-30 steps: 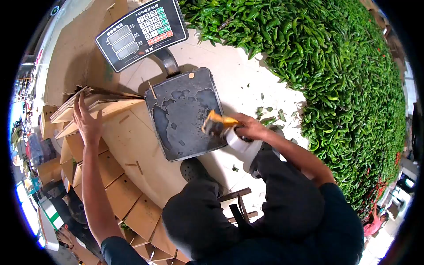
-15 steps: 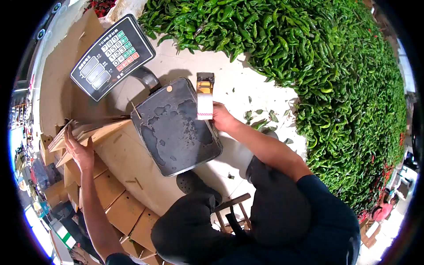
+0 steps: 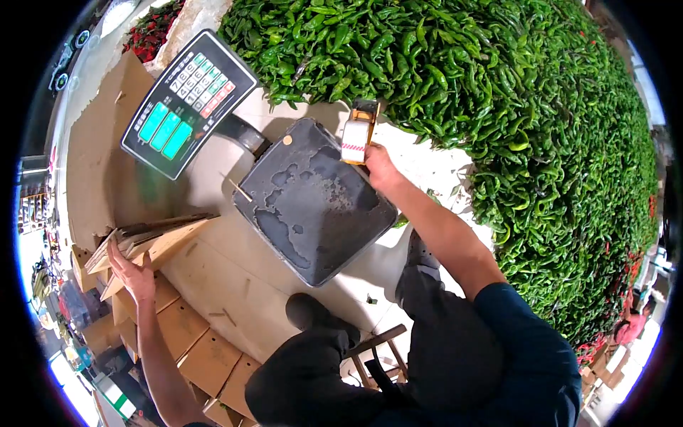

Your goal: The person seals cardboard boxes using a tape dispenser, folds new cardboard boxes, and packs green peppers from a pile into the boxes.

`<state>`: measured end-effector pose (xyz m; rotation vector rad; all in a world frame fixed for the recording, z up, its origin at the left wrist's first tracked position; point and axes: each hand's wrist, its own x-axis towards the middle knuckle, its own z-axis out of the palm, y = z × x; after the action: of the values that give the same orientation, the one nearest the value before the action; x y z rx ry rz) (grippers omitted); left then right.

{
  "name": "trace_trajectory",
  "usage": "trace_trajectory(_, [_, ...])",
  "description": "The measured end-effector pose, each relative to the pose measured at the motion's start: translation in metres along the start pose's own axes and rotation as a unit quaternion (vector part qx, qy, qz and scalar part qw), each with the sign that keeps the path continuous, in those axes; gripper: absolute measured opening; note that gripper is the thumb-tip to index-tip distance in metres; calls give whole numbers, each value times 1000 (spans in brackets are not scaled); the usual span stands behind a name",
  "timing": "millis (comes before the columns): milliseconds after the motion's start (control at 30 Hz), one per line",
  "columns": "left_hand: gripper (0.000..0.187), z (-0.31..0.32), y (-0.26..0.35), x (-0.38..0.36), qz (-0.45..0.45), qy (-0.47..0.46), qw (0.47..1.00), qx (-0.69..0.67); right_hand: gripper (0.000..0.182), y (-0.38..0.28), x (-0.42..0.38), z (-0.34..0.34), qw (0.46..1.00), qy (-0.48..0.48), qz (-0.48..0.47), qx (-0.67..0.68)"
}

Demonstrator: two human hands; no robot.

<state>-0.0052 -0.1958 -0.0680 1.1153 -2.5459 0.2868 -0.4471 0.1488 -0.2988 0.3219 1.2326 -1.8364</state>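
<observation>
- Tape dispenser [image 3: 359, 134], yellow with a white roll bearing red marks, sits in the right hand [image 3: 383, 169], whose fingers are closed around its near end; some of them are hidden.
- Left hand [image 3: 132, 274] has its thumb spread away from its fingers and lies against the end of a stack of folded cardboard [image 3: 178, 240]; I cannot tell whether it pinches the sheets.
- Under and beside the dispenser is the dark, worn platform [image 3: 320, 213] of a scale, the dispenser being at its far right edge; its height above the surface is unclear.
- On the platform lie a round tan disc [image 3: 287, 140] and, by the left edge, a thin stick [image 3: 243, 191].
- Beyond the platform, the scale's tilted display panel [image 3: 188, 103] shows three lit green windows.
- Below the left hand stand brown cardboard boxes [image 3: 208, 361].
- Farther right spreads a large heap of green peppers [image 3: 555, 149]; red peppers [image 3: 151, 39] lie at the top left.
</observation>
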Motion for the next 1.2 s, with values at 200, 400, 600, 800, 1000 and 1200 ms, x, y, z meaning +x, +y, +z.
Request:
trace_trajectory(200, [92,1,-5,-1,6,4,1000,-4,31,-33,-5,-18,998,-19,-17,-59])
trace_trajectory(400, [87,-4,-9,-4,52,18,998,-32,32,-29,-43,-47,987,0,-69,-147])
trace_trajectory(600, [59,-12,-42,-41,78,20,996,35,33,-47,-136,-102,976,30,-133,-171])
trace_trajectory(800, [34,-24,-130,-56,-52,-208,975,51,28,-52,-207,-170,881,159,-129,-427])
trace_trajectory(1000, [40,-134,-74,-18,22,-207,978,-7,27,-33,-261,-238,922,223,-88,-303])
trace_trajectory(1200, [40,-255,70,2,84,-140,987,-5,33,-53,-291,-198,947,153,-118,-257])
